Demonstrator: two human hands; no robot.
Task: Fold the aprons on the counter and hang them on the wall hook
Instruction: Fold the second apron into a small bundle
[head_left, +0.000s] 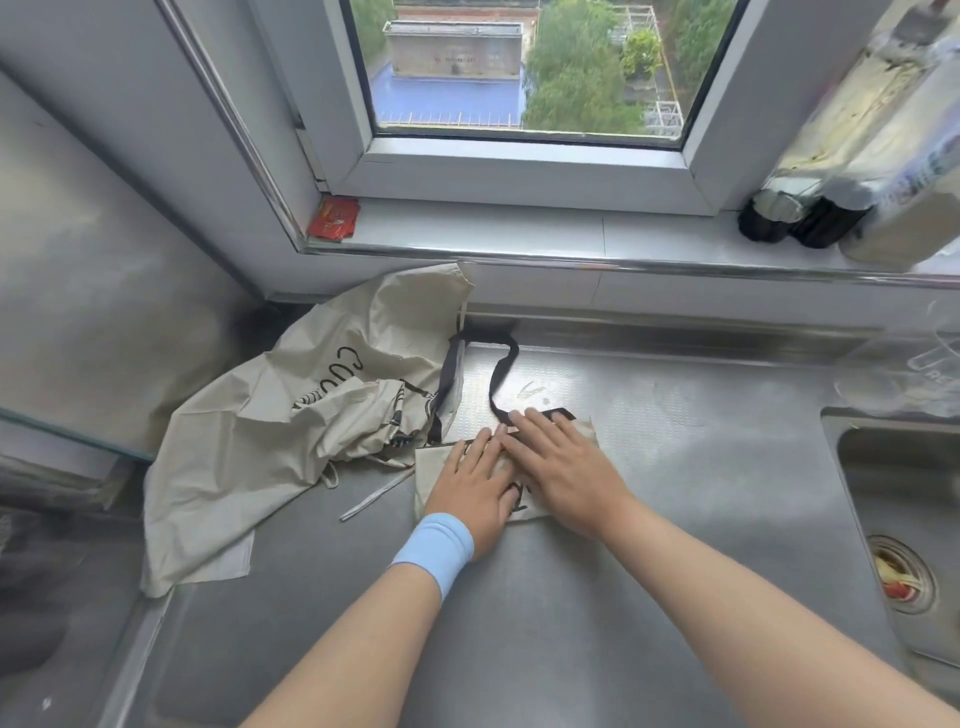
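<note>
Head view, left hand (475, 488): lay flat and palm down on the folded apron (431, 475), fingers straight and close together, gripping nothing; a pale blue wristband (436, 545) sat on the wrist.
Head view, right hand (561, 467): also flat, palm down, fingers extended and pointing toward the far left; it pressed on the same folded cloth, just beside the left hand and touching it at the fingers.
Forearms: both were bare, reached in from the counter's near edge and converged over the cloth, the right one crossing in from the near right corner.
Folded apron: a small beige packet (mostly covered by the two hands) lay flat near the middle of the counter (519, 613), with dark print showing at its near edge between the hands.
Black strap (501, 374): ran from under the right fingertips in a loose loop toward the counter's back edge, then back down to the other apron.
Second apron (270, 431): beige with black lettering, lay crumpled and unfolded at the counter's back left corner, partly leaning against the wall; one pale tie (374, 493) trailed out toward the folded packet.
Sink (831, 431): set into the counter's right side, its drain (901, 574) holding scraps.
Sill (519, 228): ran above the counter's back edge; a red packet (333, 219) lay at its left end and dark-based bottles (800, 221) stood at its right end.
</note>
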